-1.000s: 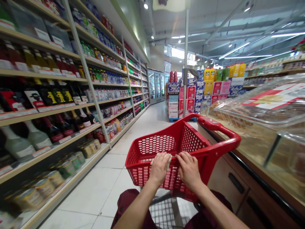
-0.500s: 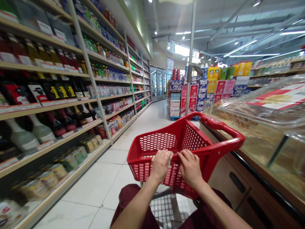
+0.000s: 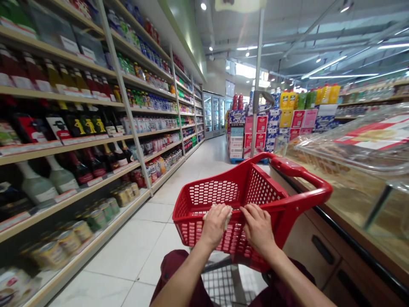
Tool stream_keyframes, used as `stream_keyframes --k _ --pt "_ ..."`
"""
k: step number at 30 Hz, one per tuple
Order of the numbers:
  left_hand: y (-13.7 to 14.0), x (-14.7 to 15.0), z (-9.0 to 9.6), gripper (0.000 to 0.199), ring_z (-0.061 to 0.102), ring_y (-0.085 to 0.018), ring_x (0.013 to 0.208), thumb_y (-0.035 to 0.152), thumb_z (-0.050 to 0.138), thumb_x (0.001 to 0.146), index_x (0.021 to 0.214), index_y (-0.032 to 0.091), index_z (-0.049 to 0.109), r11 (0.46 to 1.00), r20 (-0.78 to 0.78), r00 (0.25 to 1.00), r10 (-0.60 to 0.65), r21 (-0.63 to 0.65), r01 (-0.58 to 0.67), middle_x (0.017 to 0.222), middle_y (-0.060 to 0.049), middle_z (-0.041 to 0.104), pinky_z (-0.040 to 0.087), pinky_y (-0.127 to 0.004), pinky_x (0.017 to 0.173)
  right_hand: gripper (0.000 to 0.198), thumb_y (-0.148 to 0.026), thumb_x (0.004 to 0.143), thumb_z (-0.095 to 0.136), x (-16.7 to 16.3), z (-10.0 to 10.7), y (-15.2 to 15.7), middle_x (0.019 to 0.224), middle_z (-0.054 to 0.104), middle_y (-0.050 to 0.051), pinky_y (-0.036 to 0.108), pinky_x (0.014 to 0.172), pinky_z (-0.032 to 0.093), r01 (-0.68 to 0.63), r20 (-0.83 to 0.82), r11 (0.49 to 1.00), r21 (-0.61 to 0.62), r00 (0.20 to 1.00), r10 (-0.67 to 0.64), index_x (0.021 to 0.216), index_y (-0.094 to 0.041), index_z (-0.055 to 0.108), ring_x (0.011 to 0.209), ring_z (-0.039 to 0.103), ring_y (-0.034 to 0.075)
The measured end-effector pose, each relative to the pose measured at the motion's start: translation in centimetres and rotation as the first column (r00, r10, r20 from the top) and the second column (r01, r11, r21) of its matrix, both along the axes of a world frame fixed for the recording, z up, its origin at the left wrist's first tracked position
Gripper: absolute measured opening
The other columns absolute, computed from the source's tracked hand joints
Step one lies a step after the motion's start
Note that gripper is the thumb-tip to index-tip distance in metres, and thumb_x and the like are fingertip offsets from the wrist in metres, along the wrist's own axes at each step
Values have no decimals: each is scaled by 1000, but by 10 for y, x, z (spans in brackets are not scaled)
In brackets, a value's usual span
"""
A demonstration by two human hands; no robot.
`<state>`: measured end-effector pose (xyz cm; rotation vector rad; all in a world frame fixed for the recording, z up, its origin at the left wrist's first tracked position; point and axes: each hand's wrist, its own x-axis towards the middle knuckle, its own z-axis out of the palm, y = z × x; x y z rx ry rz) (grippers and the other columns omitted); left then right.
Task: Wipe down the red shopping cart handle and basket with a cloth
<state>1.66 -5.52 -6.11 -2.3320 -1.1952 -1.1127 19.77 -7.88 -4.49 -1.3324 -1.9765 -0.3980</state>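
Note:
A red plastic shopping cart (image 3: pixel 211 194) with perforated walls stands before me, its side turned towards me and its handle to the right. My left hand (image 3: pixel 215 224) is closed around a crumpled whitish cloth (image 3: pixel 228 216), pressed against the near top rim. Just right of it, my right hand (image 3: pixel 258 225) is closed over the same rim, fingers curled to the inside. The fingertips of both hands are partly hidden behind the rim. The visible part of the basket holds no goods.
Shelves of bottles and cans (image 3: pixel 96 136) line the left side. On the right stands a display counter (image 3: pixel 322 249) with clear plastic food packs (image 3: pixel 358 145) on top. Stacked drink cartons (image 3: pixel 260 128) and a metal pole (image 3: pixel 256 76) are ahead. Pale floor tiles (image 3: pixel 140 230) run between.
The whole view has shifted slightly, with shelves, cart and counter a little further right and down. Both hands stay on the near rim, the left still with the cloth.

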Motion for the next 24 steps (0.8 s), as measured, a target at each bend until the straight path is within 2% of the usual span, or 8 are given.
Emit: stream_keyframes --k 2,4,7,10,12,15,17,24 --pt "1 -7 -2 29 51 -17 106 23 36 86 111 21 51 1000 -18 1000 -12 -2 12 112 -7 58 41 -41 93 40 -14 74 41 3 1 0 112 56 7 37 90 27 -6 10 1000 -3 1000 6 110 -18 56 111 41 22" --pt "0 -39 -9 31 50 -18 107 21 36 85 111 20 51 1000 -33 999 10 -9 -10 113 -8 57 41 -42 93 40 -14 73 42 5 1 0 113 56 7 37 90 28 -6 7 1000 -4 1000 6 111 -18 56 112 40 22" --pt "-4 -99 -18 32 51 -19 105 17 35 82 109 20 52 989 27 992 125 -83 -123 110 -7 58 43 -42 91 40 -15 73 43 2 -1 1 114 56 7 37 92 28 3 1 1000 -15 1000 -3 111 -17 55 114 40 22" --pt "-4 -130 -21 32 56 -17 93 15 35 78 104 20 54 975 56 983 173 -148 -163 98 -5 62 48 -37 83 43 -16 73 41 -1 -4 0 119 53 7 39 95 26 20 32 999 -25 999 -19 115 -16 52 119 35 22" --pt "-4 -131 -21 31 56 -17 88 16 35 78 101 19 55 974 68 982 178 -153 -166 94 -5 62 49 -35 79 49 -15 72 41 0 -7 -1 127 46 8 41 98 24 22 94 999 -28 995 -20 121 -13 47 125 26 24" --pt "-5 -120 -21 29 56 -18 87 17 36 78 100 19 56 974 92 978 186 -150 -171 93 -6 62 48 -36 79 60 -14 69 41 6 -9 2 137 32 7 44 102 18 8 192 999 -48 981 2 129 -10 37 130 11 25" --pt "-8 -110 -22 29 56 -18 86 18 36 78 100 19 56 974 103 976 192 -140 -177 92 -6 62 49 -37 78 63 -14 68 41 13 -7 9 140 27 6 44 104 16 5 222 997 -82 975 13 131 -10 33 131 6 24" --pt "-12 -68 -26 29 57 -17 86 16 38 79 103 21 55 979 121 973 198 -76 -190 94 -4 63 50 -33 77 64 -18 67 41 31 18 55 140 27 9 47 103 16 104 185 944 -314 982 -46 130 -9 34 130 12 25"
